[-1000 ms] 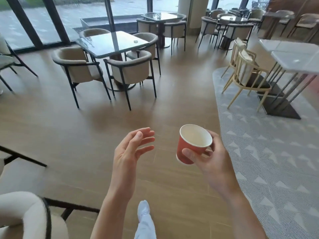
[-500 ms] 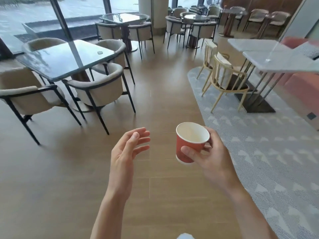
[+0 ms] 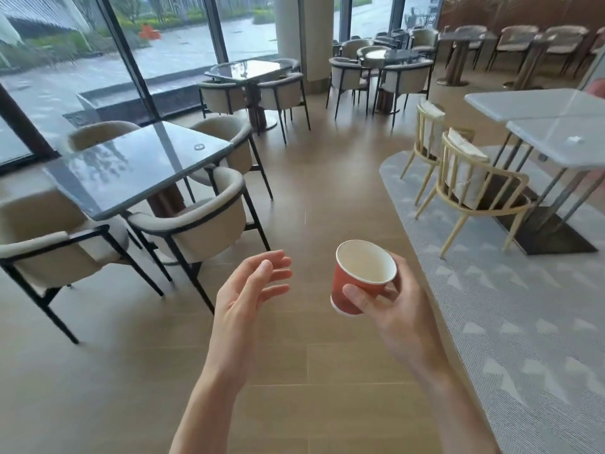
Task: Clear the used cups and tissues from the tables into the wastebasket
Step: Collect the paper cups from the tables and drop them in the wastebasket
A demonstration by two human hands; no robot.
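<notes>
A red paper cup (image 3: 352,283) with a white, empty inside is held upright in front of me, over the wooden floor. My right hand (image 3: 397,306) grips it from the right, thumb across its front. My left hand (image 3: 248,293) hovers beside the cup on the left, fingers relaxed and spread, holding nothing. A small white scrap (image 3: 575,139) lies on the white table (image 3: 537,109) at the right. No wastebasket shows in view.
A dark glass table (image 3: 131,172) with cream armchairs (image 3: 199,224) stands at the left, a small round thing (image 3: 199,146) on top. Pale wooden chairs (image 3: 471,188) stand on a grey rug (image 3: 510,290) at the right. More tables and chairs fill the back. A wooden-floor aisle runs ahead.
The view has swung and moved forward, so the glass table and chairs slid left and closer. Both hands keep their pose, the cup still held.
</notes>
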